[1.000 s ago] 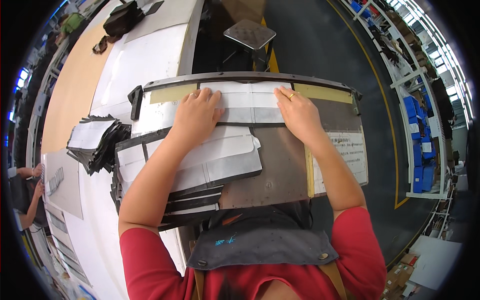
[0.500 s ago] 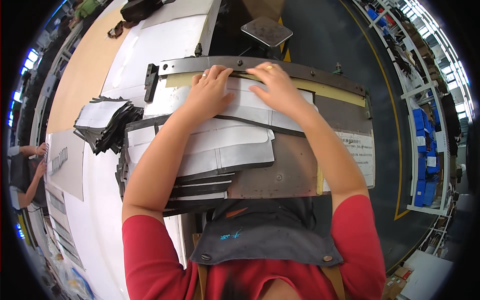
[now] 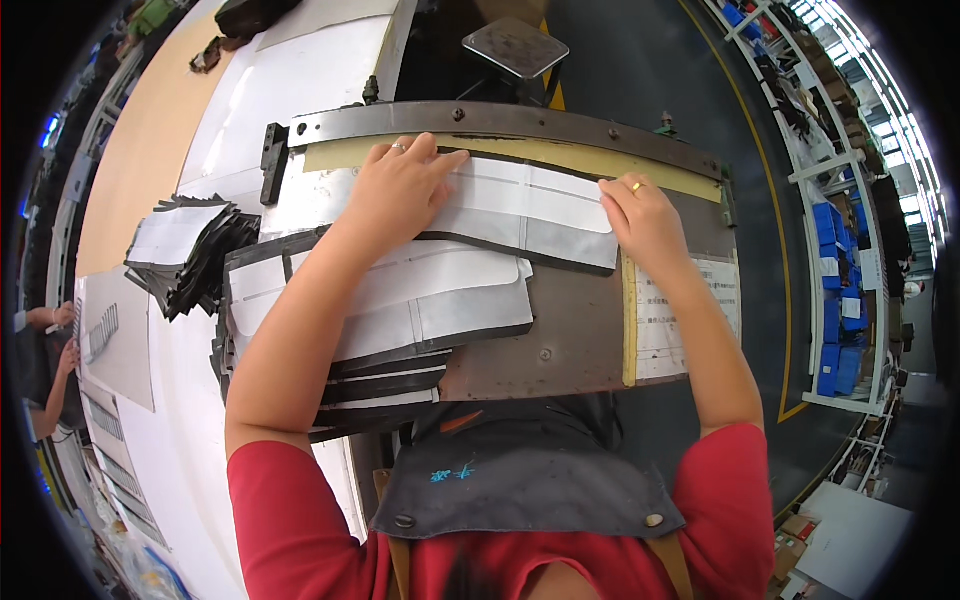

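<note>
A long white-backed panel with black edges (image 3: pixel 535 205) lies on a brown metal plate (image 3: pixel 500 365), its far edge along a yellow strip (image 3: pixel 590 158) beneath a dark metal bar (image 3: pixel 560 125). My left hand (image 3: pixel 395 190) rests on the panel's left part, fingers stretched toward the strip and holding nothing. At the panel's right end, my right hand (image 3: pixel 645 220) pinches the edge between thumb and fingers. Nearer to me lies a pile of similar panels (image 3: pixel 440 305), partly hidden by my left forearm.
Another bundle of white and black pieces (image 3: pixel 180 240) sits on the white table (image 3: pixel 185 400) at left. A paper sheet (image 3: pixel 690 310) lies on the plate's right side. Beyond the bar stands a stool (image 3: pixel 515 48). Shelves with blue bins (image 3: pixel 840 270) line the right; another person's hands (image 3: pixel 65 335) work far left.
My right hand has moved right and nearer, from the bar to the panel's right end. My left hand stays near the strip. The view has shifted slightly.
</note>
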Demonstrator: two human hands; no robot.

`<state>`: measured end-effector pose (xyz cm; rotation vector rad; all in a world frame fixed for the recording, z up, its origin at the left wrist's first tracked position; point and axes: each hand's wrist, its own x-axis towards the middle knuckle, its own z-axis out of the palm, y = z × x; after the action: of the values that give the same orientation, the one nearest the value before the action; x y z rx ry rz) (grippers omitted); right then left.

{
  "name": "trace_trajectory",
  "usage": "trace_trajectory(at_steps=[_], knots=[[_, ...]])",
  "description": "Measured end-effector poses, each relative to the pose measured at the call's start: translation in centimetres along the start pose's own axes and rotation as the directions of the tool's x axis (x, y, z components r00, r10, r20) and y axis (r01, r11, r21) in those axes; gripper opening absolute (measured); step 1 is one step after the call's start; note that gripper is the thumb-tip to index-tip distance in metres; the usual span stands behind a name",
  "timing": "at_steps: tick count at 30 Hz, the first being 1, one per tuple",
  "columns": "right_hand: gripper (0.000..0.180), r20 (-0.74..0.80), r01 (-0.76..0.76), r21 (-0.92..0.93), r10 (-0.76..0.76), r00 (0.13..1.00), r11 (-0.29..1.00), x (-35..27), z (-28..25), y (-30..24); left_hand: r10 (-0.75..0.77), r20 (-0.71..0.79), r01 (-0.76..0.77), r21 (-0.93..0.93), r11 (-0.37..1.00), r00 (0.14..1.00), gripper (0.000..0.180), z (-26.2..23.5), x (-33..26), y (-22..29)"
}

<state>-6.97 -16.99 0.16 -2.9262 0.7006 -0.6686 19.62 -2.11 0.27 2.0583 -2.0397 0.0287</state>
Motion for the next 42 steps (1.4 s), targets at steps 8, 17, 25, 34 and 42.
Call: trace_trajectory(at_steps=[8,17,25,34,42], knots=[[0.017,0.157,-0.323,0.476,0.282,0.946,0.818,5.0,0.9,-0.8,-0.019,-0.024,0.016,-0.084,0.996,1.000,0.033,0.5,0.1,-0.5],[0.027,0.484,-0.438,0.523,0.168,0.859,0.731,7.5,1.1,0.5,-0.011,-0.061,0.007,-0.055,0.998,0.998,0.034,0.8,0.1,-0.7],[0.019,0.600,-0.462,0.418,0.143,0.787,0.782,8.2,0.0,-2.4,-0.102,-0.382,0.025,-0.201,0.979,0.919,0.035,0.5,0.7,-0.4],[0.012,0.318,-0.296,0.946,0.554,0.770,-0.131,5.4,-2.1,-5.5,-0.222,-0.696,-0.052,-0.349,0.936,0.683,0.030,-2.0,1.6,0.0],[0.032,0.363,-0.404,0.591,0.217,0.906,0.698,3.7,-1.0,-10.3,-0.123,0.043,0.121,0.047,0.991,0.991,0.025,-1.0,-1.0,0.2]])
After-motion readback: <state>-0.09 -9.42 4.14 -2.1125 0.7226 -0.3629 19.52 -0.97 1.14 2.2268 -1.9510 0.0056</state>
